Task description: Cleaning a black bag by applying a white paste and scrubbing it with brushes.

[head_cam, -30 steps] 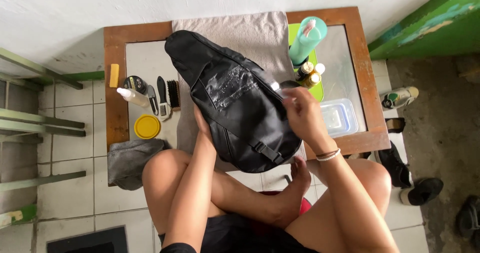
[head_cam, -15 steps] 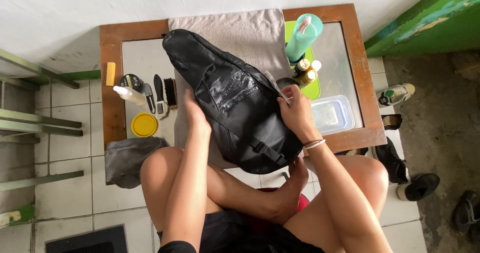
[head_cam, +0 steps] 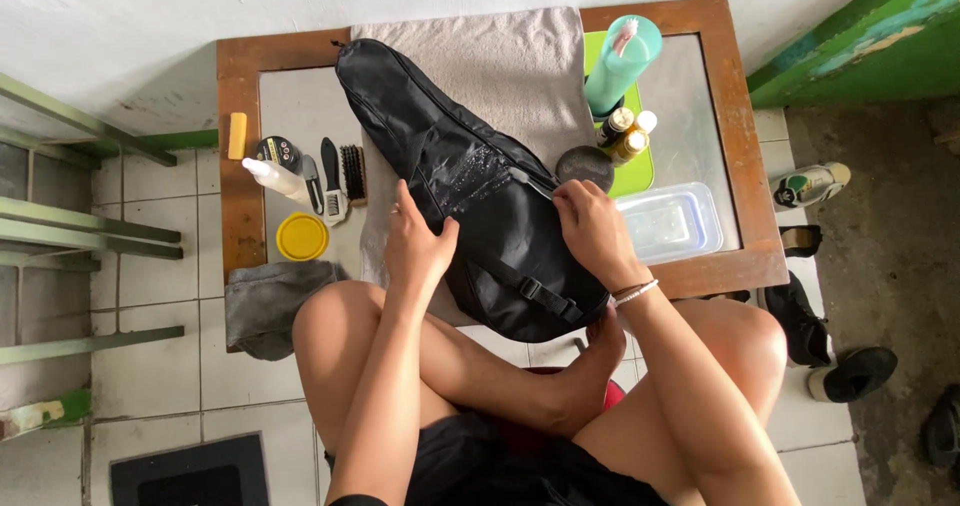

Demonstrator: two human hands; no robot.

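One black sling bag [head_cam: 470, 191] lies slantwise on one beige towel [head_cam: 500, 61] spread over the low wooden table [head_cam: 735, 116]. The left hand [head_cam: 418, 241] presses flat on the bag's near left edge, fingers spread. The right hand [head_cam: 592, 228] pinches a small brush [head_cam: 530, 182] against the bag's right side, beside foamy white flecks. Left of the bag lie one yellow lid [head_cam: 301, 237], one white squeeze bottle [head_cam: 272, 176] and two brushes [head_cam: 342, 176]. Right of it stand one teal tumbler [head_cam: 620, 61], three small bottles [head_cam: 628, 134] and one clear plastic box [head_cam: 668, 224].
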